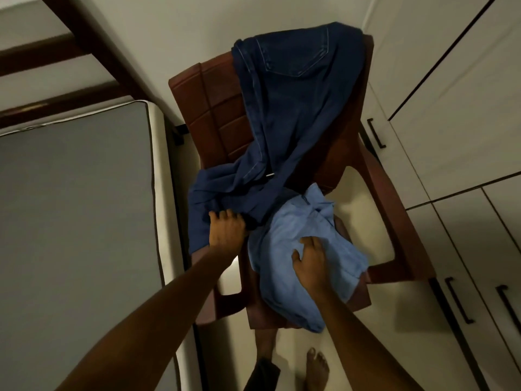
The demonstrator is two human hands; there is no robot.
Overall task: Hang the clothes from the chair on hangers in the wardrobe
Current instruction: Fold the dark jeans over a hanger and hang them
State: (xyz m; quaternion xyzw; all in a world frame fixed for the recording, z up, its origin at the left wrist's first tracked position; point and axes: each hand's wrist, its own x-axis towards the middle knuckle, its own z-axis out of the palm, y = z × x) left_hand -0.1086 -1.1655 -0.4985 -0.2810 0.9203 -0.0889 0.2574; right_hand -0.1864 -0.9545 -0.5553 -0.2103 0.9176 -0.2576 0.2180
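Note:
A brown plastic chair (217,108) stands in front of me with clothes on it. Dark blue jeans (293,88) drape over its backrest and trail down to the seat's left side. A light blue shirt (332,244) lies crumpled on the seat. My left hand (227,228) is closed on the lower end of the jeans at the seat's left edge. My right hand (308,259) rests on the light blue shirt with fingers spread, pressing into the cloth. The white wardrobe (456,88) stands to the right with its doors closed. No hanger is in view.
A bed with a grey mattress (79,215) fills the left side, close beside the chair. A dark wooden frame (84,40) rises behind it. Black handles (376,134) sit on the wardrobe doors. My bare foot (317,368) stands on the pale floor below the chair.

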